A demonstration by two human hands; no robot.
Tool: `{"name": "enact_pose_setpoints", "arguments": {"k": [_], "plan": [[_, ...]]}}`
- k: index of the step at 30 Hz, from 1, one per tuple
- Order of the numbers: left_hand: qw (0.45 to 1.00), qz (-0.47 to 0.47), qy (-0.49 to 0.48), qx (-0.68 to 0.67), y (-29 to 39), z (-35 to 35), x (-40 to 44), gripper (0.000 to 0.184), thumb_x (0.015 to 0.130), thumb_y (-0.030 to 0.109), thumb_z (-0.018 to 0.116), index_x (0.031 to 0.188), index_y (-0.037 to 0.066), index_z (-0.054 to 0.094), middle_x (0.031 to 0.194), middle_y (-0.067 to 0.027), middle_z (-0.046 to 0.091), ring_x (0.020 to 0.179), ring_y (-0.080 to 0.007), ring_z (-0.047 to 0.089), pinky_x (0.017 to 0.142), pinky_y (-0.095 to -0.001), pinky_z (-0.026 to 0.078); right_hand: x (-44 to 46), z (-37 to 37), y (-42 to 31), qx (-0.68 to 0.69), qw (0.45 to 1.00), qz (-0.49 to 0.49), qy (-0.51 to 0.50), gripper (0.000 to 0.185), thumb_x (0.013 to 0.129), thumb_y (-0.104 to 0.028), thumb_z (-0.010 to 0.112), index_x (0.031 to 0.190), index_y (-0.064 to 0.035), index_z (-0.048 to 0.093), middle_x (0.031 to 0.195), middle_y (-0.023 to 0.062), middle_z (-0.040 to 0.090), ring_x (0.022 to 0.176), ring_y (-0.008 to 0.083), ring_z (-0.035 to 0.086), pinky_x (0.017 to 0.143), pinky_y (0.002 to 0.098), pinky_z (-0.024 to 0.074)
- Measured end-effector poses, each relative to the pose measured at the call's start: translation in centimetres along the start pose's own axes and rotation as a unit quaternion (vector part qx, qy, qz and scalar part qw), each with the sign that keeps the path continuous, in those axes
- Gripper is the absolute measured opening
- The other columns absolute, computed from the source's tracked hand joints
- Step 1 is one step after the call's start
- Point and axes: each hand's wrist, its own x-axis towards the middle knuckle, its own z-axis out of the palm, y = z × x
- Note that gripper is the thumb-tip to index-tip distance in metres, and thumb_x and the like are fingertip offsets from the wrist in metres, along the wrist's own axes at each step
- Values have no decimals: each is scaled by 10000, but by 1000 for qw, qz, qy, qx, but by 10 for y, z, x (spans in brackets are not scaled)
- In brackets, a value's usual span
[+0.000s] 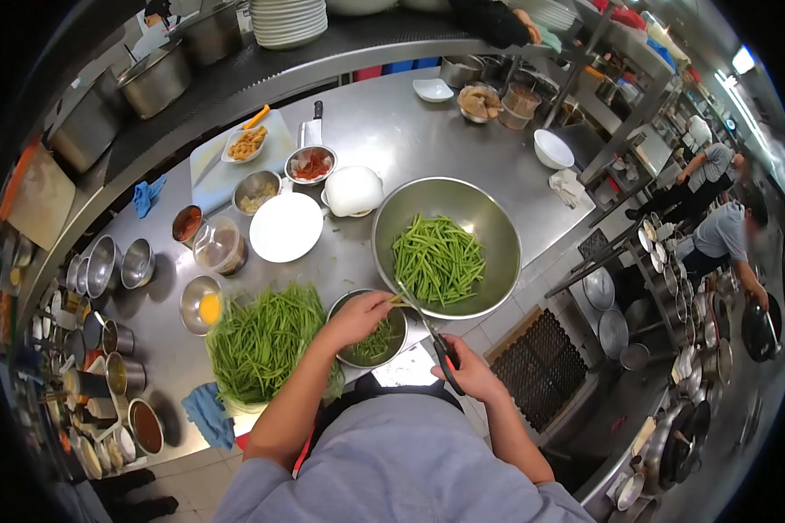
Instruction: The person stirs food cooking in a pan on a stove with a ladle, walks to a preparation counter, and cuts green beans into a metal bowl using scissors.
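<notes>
My right hand (473, 373) is closed around the black and red handles of a pair of scissors (446, 356). The blades point up and left, over the near rim of a large steel bowl (506, 261). Cut green beans (436, 261) are heaped inside that bowl. My left hand (362, 315) pinches some green bean ends close to the blades, above a smaller steel bowl (399, 336) with green trimmings (375, 342) in it. Left of that hand, a big pile of long green beans (266, 340) lies in a clear plastic bag. Whether the blades touch the beans is unclear.
A white plate (285, 227), a cleaver (310, 126) and a bowl with an egg yolk (202, 305) are on the steel table (384, 113). A blue cloth (208, 417) hangs at the near edge. Two people (715, 244) are at the right, one holding a wok (761, 327).
</notes>
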Motion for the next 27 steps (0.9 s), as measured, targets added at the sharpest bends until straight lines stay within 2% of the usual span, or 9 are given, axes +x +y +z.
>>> {"name": "enact_pose_setpoints", "arguments": {"k": [5, 8, 12, 14, 16, 19, 21, 24, 27], "plan": [[996, 30, -21, 83, -25, -14, -49, 292, 976, 219, 549, 1189, 32, 622, 796, -4, 574, 614, -93, 514, 566, -257, 443, -5, 18, 2, -33, 997, 40, -54, 639, 839, -245, 764, 1340, -1, 452, 1024, 52, 595, 903, 117, 554, 794, 270, 467], [996, -30, -39, 79, -39, -22, -74, 320, 971, 214, 559, 1216, 15, 612, 820, -19, 596, 643, -103, 537, 581, -271, 457, -4, 21, 6, -68, 989, 86, -95, 525, 833, -319, 773, 1207, -7, 577, 838, 69, 668, 766, 114, 570, 683, 272, 470], [993, -116, -8, 24, -49, -27, -93, 318, 979, 177, 535, 1247, 21, 605, 864, -23, 616, 674, -105, 560, 600, -265, 471, 1, 22, 5, -63, 980, 159, -99, 468, 845, -269, 766, 1188, -4, 590, 821, 73, 665, 747, 97, 571, 652, 264, 468], [990, -140, 25, -8, -52, -28, -100, 320, 980, 160, 529, 1255, 11, 598, 868, -21, 614, 682, -106, 568, 615, -257, 474, 4, 16, 9, -45, 980, 159, -114, 500, 846, -261, 765, 1220, 2, 563, 849, 73, 664, 772, 102, 579, 674, 264, 471], [950, -138, 110, -259, -55, -28, -101, 339, 981, 123, 516, 1290, -9, 564, 904, -23, 614, 754, -125, 599, 707, -257, 487, 4, 15, 14, -25, 979, 160, -124, 532, 846, -252, 764, 1251, 8, 537, 878, 73, 663, 797, 107, 587, 696, 264, 475], [893, -102, 131, -419, -43, -28, -100, 369, 992, 105, 485, 1341, -9, 514, 972, -27, 603, 847, -139, 618, 786, -286, 496, 4, 18, 16, 55, 983, 105, -142, 635, 852, -246, 755, 1336, 16, 438, 984, 81, 642, 886, 123, 586, 774, 270, 475], [886, -97, 135, -432, -37, -24, -94, 357, 989, 105, 491, 1331, 9, 522, 965, -31, 610, 880, -144, 616, 835, -296, 484, 7, 22, 10, 23, 979, 108, -174, 709, 853, -243, 753, 1384, 11, 359, 1078, 102, 615, 965, 140, 570, 839, 286, 464], [894, -89, 153, -412, -38, -15, -82, 311, 988, 99, 485, 1282, 6, 527, 987, -48, 621, 892, -161, 621, 831, -305, 484, 9, 32, 3, 40, 980, 100, -165, 654, 841, -215, 748, 1348, -6, 391, 1033, 66, 582, 936, 132, 541, 834, 282, 447], [945, -68, 96, -305, -44, -9, -74, 234, 987, 99, 481, 1202, 14, 518, 1028, -76, 628, 941, -188, 625, 860, -336, 477, 11, 37, 1, 52, 982, 83, -164, 657, 837, -219, 749, 1345, -6, 392, 1019, 56, 570, 925, 134, 532, 835, 283, 441]]}}
